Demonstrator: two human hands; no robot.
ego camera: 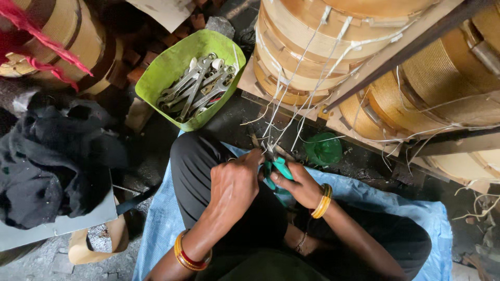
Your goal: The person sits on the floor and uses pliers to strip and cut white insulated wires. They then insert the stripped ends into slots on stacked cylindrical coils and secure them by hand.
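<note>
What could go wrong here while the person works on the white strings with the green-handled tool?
1. The left hand holds the white strings right beside the tip of the green-handled tool in the right hand; a slip might nick the fingers.
2. Many strings hang close together from the big wound coil, so the tool could catch a wrong one.
3. The green bin of wrenches stands near the knee; a shift of the leg might tip it.

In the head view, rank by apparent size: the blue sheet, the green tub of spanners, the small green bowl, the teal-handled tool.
1. blue sheet, though partly covered by the legs
2. green tub
3. small green bowl
4. teal-handled tool, mostly hidden between the left hand and right hand, so unsure
</note>
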